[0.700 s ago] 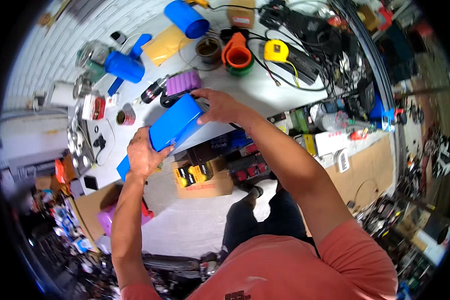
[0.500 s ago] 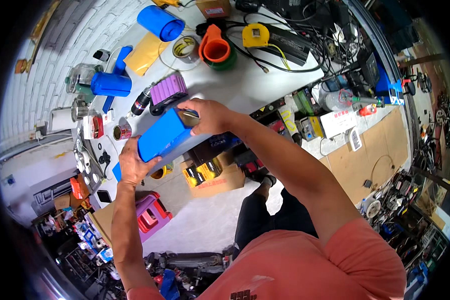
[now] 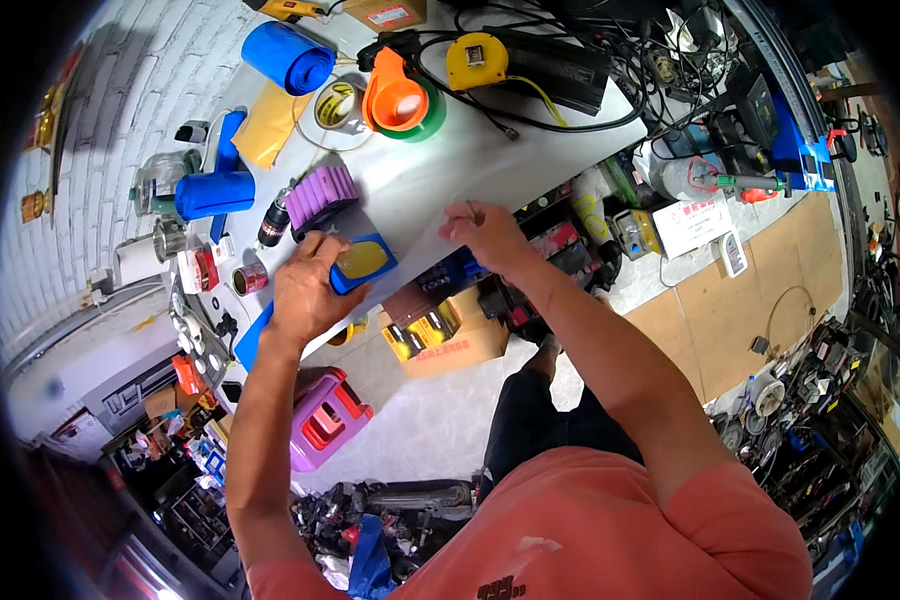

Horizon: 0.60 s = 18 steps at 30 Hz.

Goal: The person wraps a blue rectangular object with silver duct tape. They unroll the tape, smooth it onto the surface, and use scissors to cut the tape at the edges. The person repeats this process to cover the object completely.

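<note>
My left hand (image 3: 308, 285) is closed around a blue-wrapped rectangular block near the table's front edge. The block's end (image 3: 362, 260) faces up, showing a yellowish panel inside a blue border. To the right of it, apart from the block, my right hand (image 3: 485, 235) is raised over the table edge with its fingers drawn together. A small dark thing shows at those fingers, too small to name. Just beyond the left hand stand a purple ribbed pack of cells (image 3: 322, 197) and a dark bottle (image 3: 273, 220).
On the white table (image 3: 470, 165) are blue rolls (image 3: 288, 58), a roll of tape (image 3: 338, 103), an orange tape dispenser (image 3: 395, 100), a yellow tape measure (image 3: 477, 62) and tangled black cables. Below are a cardboard box (image 3: 460, 345) and a purple-and-red stool (image 3: 328, 420).
The right hand has left the block's end and moved right. The left hand has shifted along the block, which is tipped so that its yellowish end shows.
</note>
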Available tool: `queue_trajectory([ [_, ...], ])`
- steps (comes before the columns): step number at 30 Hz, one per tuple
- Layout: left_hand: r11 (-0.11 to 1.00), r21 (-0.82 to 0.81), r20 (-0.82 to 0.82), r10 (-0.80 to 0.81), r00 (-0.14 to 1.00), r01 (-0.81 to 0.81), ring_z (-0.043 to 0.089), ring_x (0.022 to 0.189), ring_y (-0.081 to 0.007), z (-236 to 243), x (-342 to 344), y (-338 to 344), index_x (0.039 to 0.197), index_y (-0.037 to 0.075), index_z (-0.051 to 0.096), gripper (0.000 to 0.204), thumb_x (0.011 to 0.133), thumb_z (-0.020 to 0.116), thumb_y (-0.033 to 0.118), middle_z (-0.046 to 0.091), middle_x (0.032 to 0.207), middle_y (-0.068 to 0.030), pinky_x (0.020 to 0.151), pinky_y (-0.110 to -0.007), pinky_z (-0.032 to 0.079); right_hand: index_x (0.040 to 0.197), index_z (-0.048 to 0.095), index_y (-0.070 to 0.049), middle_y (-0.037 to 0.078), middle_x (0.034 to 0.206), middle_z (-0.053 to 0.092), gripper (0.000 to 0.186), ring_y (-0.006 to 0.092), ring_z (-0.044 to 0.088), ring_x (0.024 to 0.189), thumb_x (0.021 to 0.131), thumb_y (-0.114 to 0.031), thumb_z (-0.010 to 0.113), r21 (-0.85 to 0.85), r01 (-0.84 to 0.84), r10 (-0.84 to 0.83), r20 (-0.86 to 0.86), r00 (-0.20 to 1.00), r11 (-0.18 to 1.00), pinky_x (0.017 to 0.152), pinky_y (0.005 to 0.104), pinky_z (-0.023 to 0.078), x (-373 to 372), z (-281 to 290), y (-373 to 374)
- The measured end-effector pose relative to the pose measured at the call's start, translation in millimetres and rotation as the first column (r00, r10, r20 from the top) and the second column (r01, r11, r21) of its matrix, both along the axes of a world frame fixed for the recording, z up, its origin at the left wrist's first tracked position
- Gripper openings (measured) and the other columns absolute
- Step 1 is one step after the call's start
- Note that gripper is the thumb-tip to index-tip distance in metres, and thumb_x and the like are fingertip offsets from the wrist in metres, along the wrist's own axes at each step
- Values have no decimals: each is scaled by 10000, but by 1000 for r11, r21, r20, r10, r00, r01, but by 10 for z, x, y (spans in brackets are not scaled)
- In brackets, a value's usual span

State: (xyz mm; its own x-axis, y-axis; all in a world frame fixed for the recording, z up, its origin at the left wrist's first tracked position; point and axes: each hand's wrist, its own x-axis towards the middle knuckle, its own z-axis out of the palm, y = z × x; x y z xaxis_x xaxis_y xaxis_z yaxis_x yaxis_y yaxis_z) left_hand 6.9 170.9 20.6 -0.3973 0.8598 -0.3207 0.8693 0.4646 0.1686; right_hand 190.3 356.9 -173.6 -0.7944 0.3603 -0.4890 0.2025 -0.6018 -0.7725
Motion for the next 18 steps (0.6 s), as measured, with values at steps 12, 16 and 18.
queue_trajectory([
  [12, 994, -89, -34, -72, 997, 69, 753, 938, -361, 56, -9, 241, 1262, 96, 766, 593, 738, 958, 295, 682, 1123, -132, 828, -476, 631, 1194, 732, 43, 199, 1010, 837, 284, 103, 590, 554, 942, -77, 680, -136, -108, 126, 128, 984, 985, 429, 298, 375, -134, 104, 296],
  [16, 965, -243, -50, -116, 992, 101, 741, 958, -373, 60, -31, 285, 1279, 91, 766, 595, 763, 930, 338, 651, 1094, -133, 821, -498, 617, 1191, 738, 28, 196, 999, 838, 268, 109, 584, 533, 962, -101, 686, -151, -128, 147, 124, 981, 980, 428, 293, 372, -168, 96, 263],
  [18, 952, -282, -51, -140, 989, 120, 733, 1052, -391, 15, -31, 258, 1272, 98, 771, 587, 780, 909, 386, 650, 1158, -159, 862, -518, 609, 1142, 747, 15, 192, 964, 835, 213, 143, 688, 616, 993, -124, 684, -101, -148, 161, 135, 978, 984, 430, 307, 406, -113, 83, 256],
])
